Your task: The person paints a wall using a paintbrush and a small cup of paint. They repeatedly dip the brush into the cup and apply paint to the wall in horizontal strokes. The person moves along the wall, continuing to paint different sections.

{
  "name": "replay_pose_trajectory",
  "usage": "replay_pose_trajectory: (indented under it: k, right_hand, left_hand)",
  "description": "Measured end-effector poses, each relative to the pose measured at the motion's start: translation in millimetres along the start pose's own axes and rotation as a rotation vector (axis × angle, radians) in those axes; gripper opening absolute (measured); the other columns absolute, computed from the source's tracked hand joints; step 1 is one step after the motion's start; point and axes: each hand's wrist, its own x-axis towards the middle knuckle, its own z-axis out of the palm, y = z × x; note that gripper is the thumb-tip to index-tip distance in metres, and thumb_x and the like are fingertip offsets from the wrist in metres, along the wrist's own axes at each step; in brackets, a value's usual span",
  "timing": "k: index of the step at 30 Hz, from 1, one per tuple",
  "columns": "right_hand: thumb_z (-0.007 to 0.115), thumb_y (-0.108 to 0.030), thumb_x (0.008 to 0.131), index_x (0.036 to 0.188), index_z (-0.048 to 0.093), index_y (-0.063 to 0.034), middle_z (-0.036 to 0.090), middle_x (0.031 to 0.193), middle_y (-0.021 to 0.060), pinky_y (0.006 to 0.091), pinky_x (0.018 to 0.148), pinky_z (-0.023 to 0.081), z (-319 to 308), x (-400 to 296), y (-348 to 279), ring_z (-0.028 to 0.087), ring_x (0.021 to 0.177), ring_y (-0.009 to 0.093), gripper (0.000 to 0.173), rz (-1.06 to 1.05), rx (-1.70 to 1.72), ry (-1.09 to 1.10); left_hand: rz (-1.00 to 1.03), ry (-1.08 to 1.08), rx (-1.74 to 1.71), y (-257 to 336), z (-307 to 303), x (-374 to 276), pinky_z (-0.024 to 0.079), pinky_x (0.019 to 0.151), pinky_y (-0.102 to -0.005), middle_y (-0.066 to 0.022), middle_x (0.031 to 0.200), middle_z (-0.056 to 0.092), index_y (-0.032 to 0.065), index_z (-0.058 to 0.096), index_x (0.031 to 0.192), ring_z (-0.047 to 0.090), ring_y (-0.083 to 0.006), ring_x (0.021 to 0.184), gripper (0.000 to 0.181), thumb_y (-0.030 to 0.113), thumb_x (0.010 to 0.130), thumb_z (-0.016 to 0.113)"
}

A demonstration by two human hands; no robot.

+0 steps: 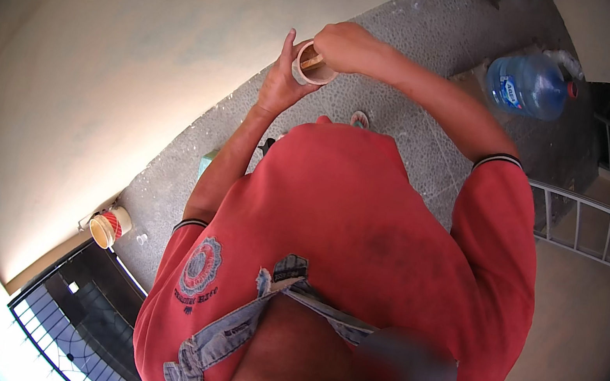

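Observation:
My left hand (284, 82) is wrapped around a small round cup (295, 72), its thumb or a finger standing up beside the rim. The cup's mouth faces me, and its pale inner wall shows. Over the far right side of the rim, my right hand (343, 47) is closed on a flat wooden stick (312, 62) that reaches down into the cup. The stick's upper end is hidden in the fist. What lies at the cup's bottom is hard to make out. Both hands are held out in front of my red shirt (339, 196).
A pale wall (125, 45) rises close on the left. On the textured grey floor (432, 132) lies a large blue water bottle (527, 86) at right. White metal railings (578, 222) stand beyond it. A bucket (110, 226) with a red band is at lower left, near a dark metal gate (77, 328).

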Motion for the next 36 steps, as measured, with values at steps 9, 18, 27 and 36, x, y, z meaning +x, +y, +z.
replay_pose_trajectory:
  k: [9,18,27,36]
  right_hand:
    - [0.072,-0.018,0.076,0.082,0.073,0.0017,0.068,0.072,0.0199,0.0434,0.062,0.051,21.1,14.7,34.0,0.066,0.065,0.034,0.020,0.157,0.324,-0.226]
    - [0.075,-0.023,0.085,0.099,0.076,0.0007,0.065,0.071,0.0048,0.0321,0.058,0.046,28.1,-3.3,75.5,0.059,0.063,0.014,0.028,0.325,0.754,-0.177]
    - [0.074,-0.024,0.089,0.101,0.077,0.0021,0.063,0.071,0.0024,0.0283,0.058,0.043,25.1,-23.5,75.3,0.054,0.065,0.009,0.028,0.377,0.832,-0.029]
    - [0.072,-0.019,0.093,0.118,0.071,0.0022,0.057,0.073,-0.0037,0.0217,0.051,0.035,4.6,-17.1,71.6,0.046,0.060,0.004,0.032,0.592,1.203,0.271]
  left_hand:
    - [0.008,-0.004,0.045,-14.2,9.6,-11.6,0.053,0.102,-0.0417,-0.0118,0.139,0.060,0.0056,0.007,0.157,0.061,-0.0329,0.124,0.122,0.016,0.070,0.092]
    - [-0.053,0.070,-0.047,-22.0,4.2,-8.7,0.049,0.105,-0.0407,-0.0129,0.139,0.058,0.0006,0.006,0.156,0.059,-0.0328,0.126,0.122,0.009,0.069,0.091]
    - [-0.151,0.060,0.047,-26.2,-6.2,6.6,0.051,0.104,-0.0402,-0.0116,0.135,0.062,-0.0006,0.004,0.156,0.063,-0.0301,0.123,0.123,0.021,0.073,0.092]
    - [-0.287,0.273,0.151,-25.1,-56.3,57.4,0.055,0.097,-0.0418,-0.0203,0.131,0.063,-0.0060,0.002,0.156,0.066,-0.0365,0.115,0.126,0.028,0.074,0.091]
